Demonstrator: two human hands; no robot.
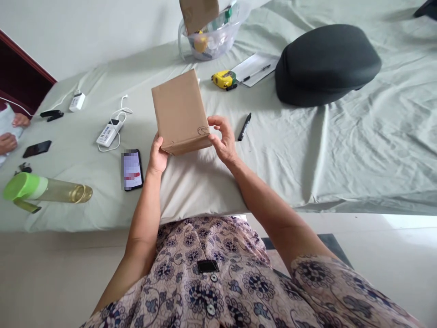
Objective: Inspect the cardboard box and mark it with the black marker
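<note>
A box wrapped in brown paper [179, 111] is held tilted above the bed's near edge, with a small pen mark at its lower right corner. My left hand [157, 156] grips its lower left corner from beneath, fingers hidden behind the box. At the lower right corner my right hand [222, 139] pinches the wrapping with curled fingers. A black marker [244, 126] lies on the sheet just right of my right hand.
On the grey-green sheet [341, 146] lie a phone [132, 169], a white power bank with cable [108, 134], a green-capped bottle [44, 191], a yellow tape measure [223, 79], a notepad with pen [254, 68], a black cushion [324, 64] and a clear tub [211, 38]. Another person's hands [12, 132] rest at the far left.
</note>
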